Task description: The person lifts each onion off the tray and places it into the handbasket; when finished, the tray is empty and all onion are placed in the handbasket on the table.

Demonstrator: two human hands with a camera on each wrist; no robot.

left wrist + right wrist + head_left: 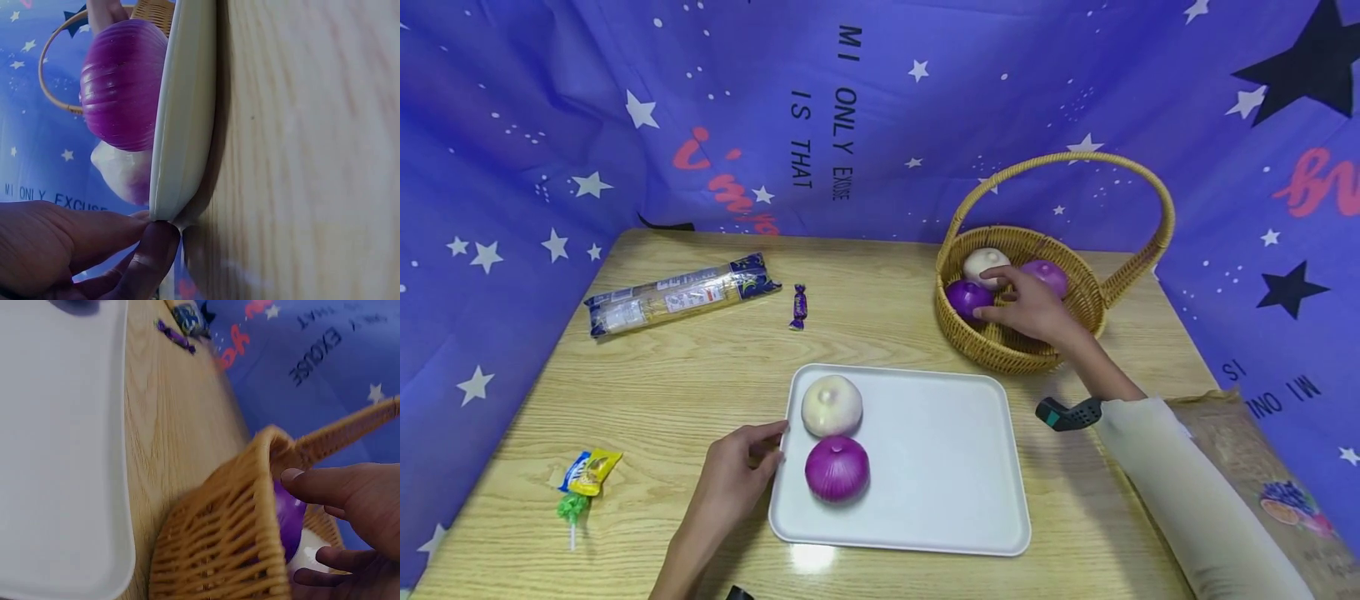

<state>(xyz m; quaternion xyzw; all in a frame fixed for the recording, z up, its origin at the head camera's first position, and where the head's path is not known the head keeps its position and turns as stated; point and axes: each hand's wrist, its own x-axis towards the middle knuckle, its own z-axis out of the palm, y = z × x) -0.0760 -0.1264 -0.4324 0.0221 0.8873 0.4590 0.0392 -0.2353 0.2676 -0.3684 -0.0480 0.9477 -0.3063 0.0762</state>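
Observation:
My left hand [737, 467] pinches the left edge of a white rectangular tray [940, 458], thumb and fingertips at its rim in the left wrist view. On the tray's left side, a white onion [832, 406] sits behind a purple onion [837, 469]. My right hand [1030, 304] reaches into a wicker basket [1000, 357] with its fingers spread. Its thumb is right at a dark purple onion [967, 298], and the other fingers extend over a white onion [987, 267]. A lighter purple onion [1047, 277] lies behind this hand, partly covered.
The basket's tall handle [1067, 157] arches over it. A long pasta packet [681, 296] and a purple wrapped candy [800, 307] lie at the back left. Small wrapped sweets [591, 472] and a green lollipop [572, 507] are front left. A brown bag [1262, 475] lies under the right sleeve.

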